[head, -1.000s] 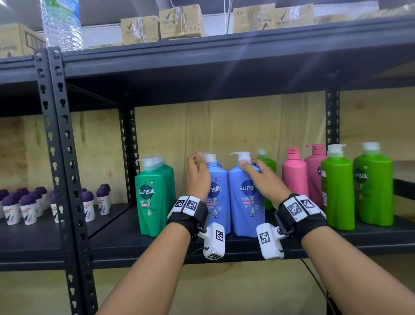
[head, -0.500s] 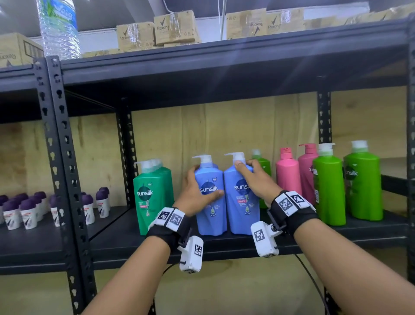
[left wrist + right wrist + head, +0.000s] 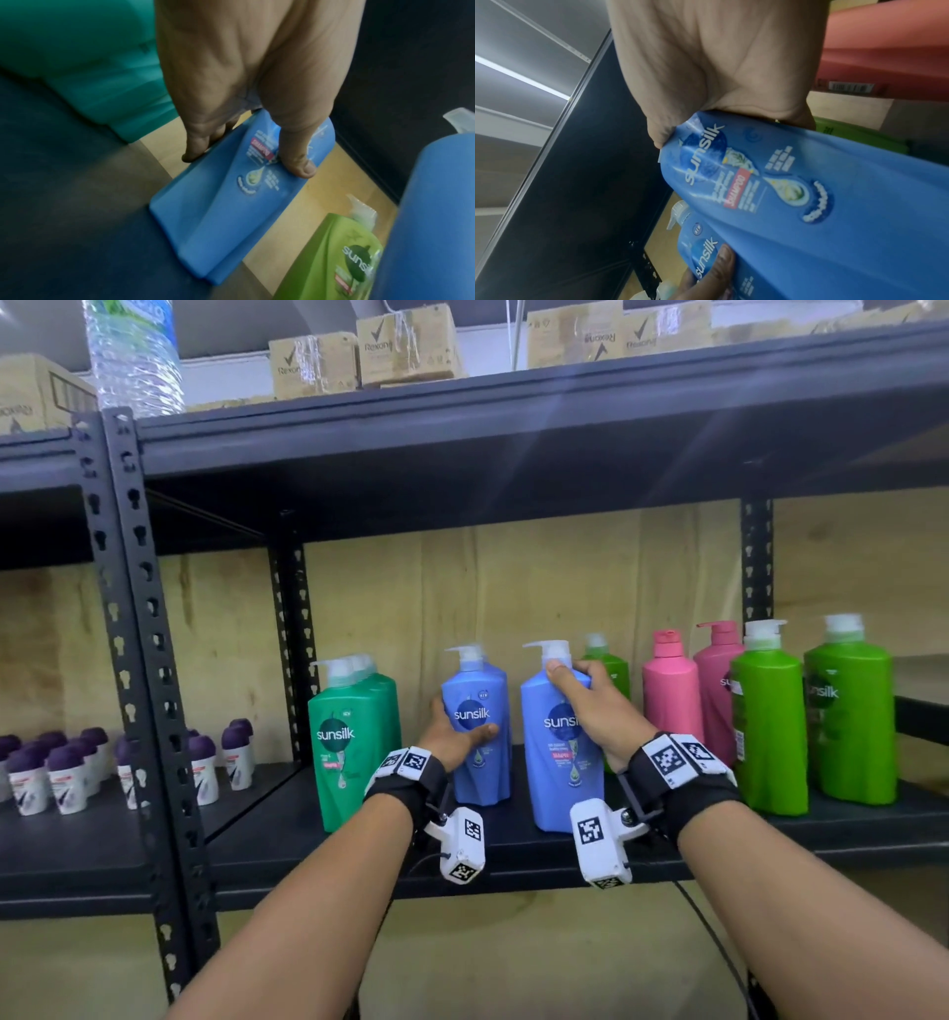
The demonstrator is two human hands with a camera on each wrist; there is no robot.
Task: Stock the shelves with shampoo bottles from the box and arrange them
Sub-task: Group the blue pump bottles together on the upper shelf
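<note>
Head view, arranging step. Your left hand (image 3: pixel 454 737) gripped the left blue bottle (image 3: pixel 477 726) at mid-body, thumb across the label and fingers round its far side; the left wrist view confirmed the thumb (image 3: pixel 298 160) pressed on the label with the fingers curled round the opposite edge. Your right hand (image 3: pixel 590 706) was clamped on the shoulder of the right blue bottle (image 3: pixel 554 752), at about 2 o'clock from the left hand, fingertips just under the white pump.

Both blue bottles stood upright on the black shelf (image 3: pixel 513 850), the right one nearer the front edge, the left one set further back, a narrow gap between them. The stocking of this pair looked done; the step in hand was judged to be alignment. The next move would call for you to slide one bottle until both fronts stand level, labels outward, without tipping either by its tall pump.

At 9 o'clock of the left bottle stood the teal bottles (image 3: pixel 349 747), a file running back. At 3 o'clock stood a green bottle behind your right hand, then pink bottles (image 3: pixel 672 695), then light green bottles (image 3: pixel 770 721).

Further off, a plywood back panel (image 3: pixel 513 588) closed the bay. The neighbouring bay at 9 o'clock held small purple-capped containers (image 3: pixel 61 773). The upper shelf at 12 o'clock carried cardboard cartons (image 3: pixel 405 346) and a plastic water bottle (image 3: pixel 133 356).
</note>
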